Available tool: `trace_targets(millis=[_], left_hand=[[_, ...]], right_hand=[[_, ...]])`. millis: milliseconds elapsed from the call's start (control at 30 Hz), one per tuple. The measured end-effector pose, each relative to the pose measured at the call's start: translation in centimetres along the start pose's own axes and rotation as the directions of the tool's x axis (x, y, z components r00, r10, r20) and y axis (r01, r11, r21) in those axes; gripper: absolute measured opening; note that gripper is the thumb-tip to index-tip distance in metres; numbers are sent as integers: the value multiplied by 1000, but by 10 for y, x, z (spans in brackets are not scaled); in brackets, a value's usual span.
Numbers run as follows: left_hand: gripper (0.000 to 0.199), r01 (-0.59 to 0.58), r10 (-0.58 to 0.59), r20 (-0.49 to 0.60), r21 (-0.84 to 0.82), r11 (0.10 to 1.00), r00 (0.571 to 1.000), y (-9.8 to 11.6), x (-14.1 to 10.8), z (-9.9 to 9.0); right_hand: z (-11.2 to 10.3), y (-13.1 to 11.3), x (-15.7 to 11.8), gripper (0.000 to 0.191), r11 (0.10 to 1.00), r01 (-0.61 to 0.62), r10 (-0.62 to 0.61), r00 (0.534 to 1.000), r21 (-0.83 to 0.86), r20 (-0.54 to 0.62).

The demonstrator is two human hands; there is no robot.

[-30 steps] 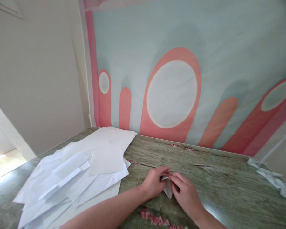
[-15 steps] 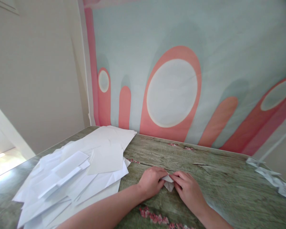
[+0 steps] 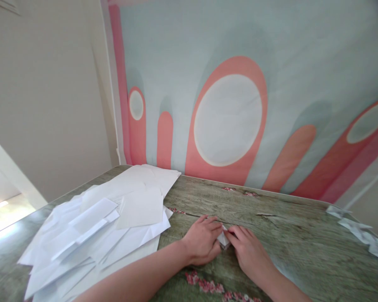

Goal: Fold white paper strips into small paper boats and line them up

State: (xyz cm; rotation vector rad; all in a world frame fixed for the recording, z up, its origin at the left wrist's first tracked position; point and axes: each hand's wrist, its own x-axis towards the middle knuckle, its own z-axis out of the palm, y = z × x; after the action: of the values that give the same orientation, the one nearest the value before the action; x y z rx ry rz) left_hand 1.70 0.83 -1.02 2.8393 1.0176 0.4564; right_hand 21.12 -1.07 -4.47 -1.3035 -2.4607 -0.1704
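A small folded white paper (image 3: 223, 239) lies on the wood-patterned table between my two hands. My left hand (image 3: 202, 240) rests beside its left edge, palm down, with the fingers spread and touching the paper's side. On the other side, my right hand (image 3: 246, 247) has its fingers pressed together on the paper's right part, thumb side toward it. My fingers cover the paper's outer edges, so its full shape is hidden.
A wide heap of white paper sheets (image 3: 141, 208) covers the table's left part. Several folded white paper pieces (image 3: 355, 230) lie along the right edge. Behind the table (image 3: 296, 235) hangs a pink and blue patterned backdrop (image 3: 170, 50).
My left hand has loosened its pinch on the folded paper and flattened, its fingers now spread beside it. The paper looks smaller and more covered. My right hand has barely moved.
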Motion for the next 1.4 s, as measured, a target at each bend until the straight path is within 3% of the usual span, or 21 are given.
trace_targets(millis=[200, 500, 1133, 1400], left_hand=[[39, -10, 10, 4, 43, 999, 1000, 0, 0, 2], [35, -50, 50, -9, 66, 997, 999, 0, 2, -1], [30, -11, 11, -4, 51, 999, 1000, -4, 5, -6], [36, -13, 11, 31, 65, 998, 999, -2, 7, -5]], right_hand=[[2, 2, 0, 29, 1000, -23, 23, 1000, 16, 4], [3, 8, 1, 31, 979, -91, 95, 995, 184, -16], [8, 11, 3, 23, 994, -81, 83, 997, 68, -13], [4, 11, 3, 30, 976, -132, 134, 991, 176, -3]])
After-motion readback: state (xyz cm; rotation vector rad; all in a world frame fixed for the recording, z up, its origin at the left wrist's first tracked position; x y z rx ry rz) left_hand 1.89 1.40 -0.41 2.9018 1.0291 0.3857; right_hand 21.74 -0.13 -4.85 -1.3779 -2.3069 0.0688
